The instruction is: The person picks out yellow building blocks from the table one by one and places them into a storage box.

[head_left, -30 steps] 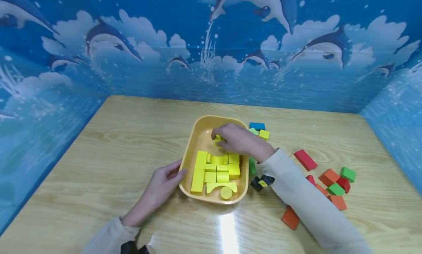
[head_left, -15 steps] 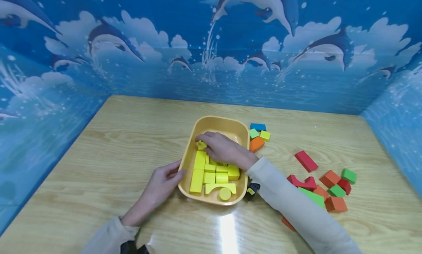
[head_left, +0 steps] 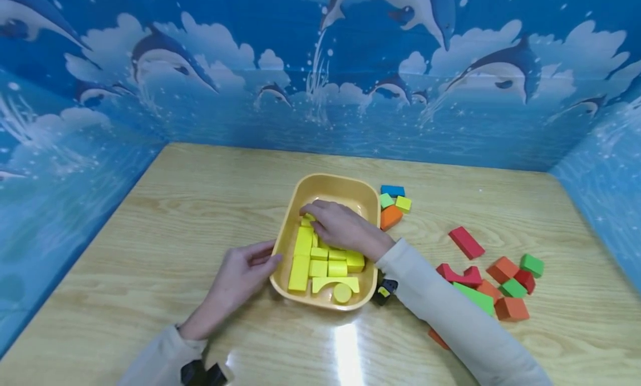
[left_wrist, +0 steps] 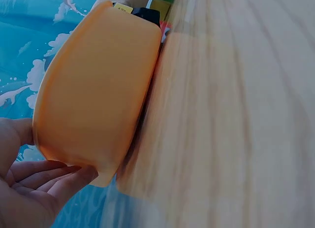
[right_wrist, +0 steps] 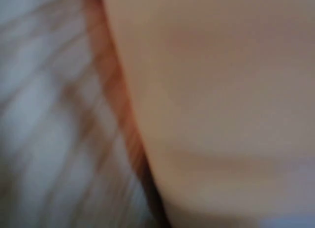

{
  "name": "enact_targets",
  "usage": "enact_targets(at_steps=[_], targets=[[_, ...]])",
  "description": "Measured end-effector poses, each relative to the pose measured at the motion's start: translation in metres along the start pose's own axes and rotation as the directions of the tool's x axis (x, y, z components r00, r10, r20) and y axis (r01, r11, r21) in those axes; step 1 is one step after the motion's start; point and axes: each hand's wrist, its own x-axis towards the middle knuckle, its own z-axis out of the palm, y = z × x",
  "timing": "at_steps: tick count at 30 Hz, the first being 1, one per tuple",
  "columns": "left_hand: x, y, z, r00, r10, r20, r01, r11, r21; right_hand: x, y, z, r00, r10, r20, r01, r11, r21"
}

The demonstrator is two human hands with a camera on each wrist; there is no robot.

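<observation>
A tan plastic tray [head_left: 330, 193] holds several yellow blocks: cuboids, an arch [head_left: 334, 284] and a round piece [head_left: 342, 293] at the near end. My left hand [head_left: 239, 277] grips its left side, thumb at the rim and fingers against the outer wall, as the left wrist view shows on the tray [left_wrist: 98, 85]. Inside, my right hand [head_left: 340, 224] reaches over from the right and pinches a small yellow block [head_left: 307, 221], just beyond the left column of blocks. The hand covers part of that block and the middle blocks. A blurred tan surface fills most of the right wrist view.
Just right of the tray lie a blue block [head_left: 393, 191], a light green block [head_left: 386, 201], a yellow block [head_left: 403, 203] and an orange block [head_left: 391, 217]. Several red, orange and green blocks, among them a red arch [head_left: 458, 274], are scattered further right, beside the right sleeve.
My right hand has moved left across the tray with the small yellow block, down to the end of the left column. My left hand has stayed on the tray's side.
</observation>
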Motion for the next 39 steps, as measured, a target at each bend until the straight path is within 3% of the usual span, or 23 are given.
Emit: enact_targets(at_steps=[3,10,16,20,22,24,27,29,31,33,35,37,39], targets=[[0.002,0.002,0.0,1.0,0.028,0.0,-0.028,1.0,0.012,-0.001,0.0,-0.002,1.0,-0.003,-0.012,0.003,1.0,0.001],[0.004,0.004,0.001,1.0,0.026,0.012,-0.026,1.0,0.01,-0.005,0.003,-0.005,1.0,0.013,-0.011,-0.014,1.0,-0.015],[0.004,0.004,0.002,1.0,0.003,0.017,-0.003,0.999,0.034,-0.014,0.009,-0.016,0.991,-0.011,-0.134,0.008,1.0,-0.027],[0.002,0.004,0.002,1.0,-0.031,-0.001,0.031,0.999,0.039,-0.026,0.024,-0.035,0.954,-0.009,-0.3,-0.003,0.999,-0.039],[0.002,0.003,0.002,0.999,-0.035,-0.004,0.035,0.999,0.037,-0.037,0.036,-0.046,0.921,0.055,-0.386,-0.074,0.997,-0.035],[0.002,0.003,0.001,0.999,-0.036,-0.002,0.036,0.998,0.042,-0.05,0.047,-0.055,0.888,0.169,-0.429,-0.197,0.98,-0.021],[0.002,0.004,0.0,0.999,-0.041,0.004,0.04,0.998,0.055,-0.07,0.062,-0.064,0.849,0.406,-0.338,-0.435,0.9,-0.014],[0.002,0.004,-0.001,0.999,-0.048,0.004,0.048,0.997,0.064,-0.079,0.07,-0.066,0.826,0.534,-0.179,-0.548,0.836,-0.033],[0.002,0.004,-0.002,0.998,-0.059,0.006,0.058,0.996,0.069,-0.084,0.075,-0.065,0.791,0.611,-0.007,-0.611,0.79,-0.06],[0.002,0.004,-0.002,0.997,-0.074,0.008,0.073,0.995,0.074,-0.087,0.078,-0.063,0.767,0.632,0.111,-0.625,0.775,-0.088],[0.002,0.003,-0.003,0.997,-0.076,0.015,0.074,0.994,0.077,-0.088,0.079,-0.061,0.752,0.639,0.162,-0.629,0.769,-0.112],[0.001,0.003,-0.003,0.998,-0.068,0.017,0.066,0.994,0.088,-0.088,0.078,-0.059,0.75,0.64,0.168,-0.625,0.769,-0.136],[0.001,0.003,-0.003,0.999,-0.047,0.015,0.045,0.995,0.09,-0.087,0.078,-0.057,0.762,0.632,0.142,-0.614,0.774,-0.155]])
